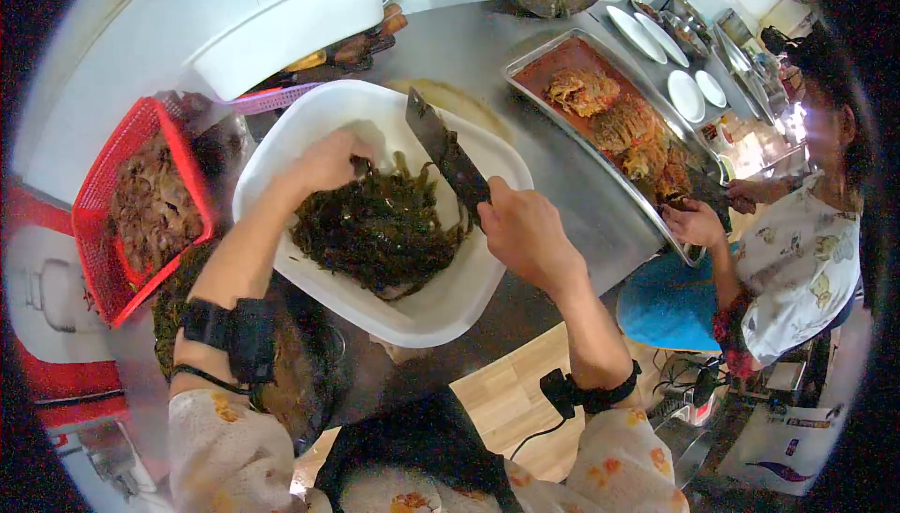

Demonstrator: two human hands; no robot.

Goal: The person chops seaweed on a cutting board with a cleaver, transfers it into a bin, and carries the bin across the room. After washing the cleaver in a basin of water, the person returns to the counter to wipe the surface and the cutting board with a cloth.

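Note:
A white plastic basin (427,330) holds a heap of dark green, wet, stringy greens (370,232); their exact kind is hard to tell. My right hand (530,232) grips the handle of a cleaver (445,152), its dark, stained blade slanting up over the basin's right side. Bits of green cling to the blade. Inside the basin, my left hand (328,164) touches the upper left edge of the heap. Its fingers are bent inward and closed, and a small dark piece shows at their tips.
A red basket (84,222) of brown pieces stands left, near a white tub (291,30). At right, a metal tray (553,105) holds reddish cooked food, with a co-worker's hands (698,222) at its near end. White plates (637,35) lie beyond; a blue stool (670,302) stands below.

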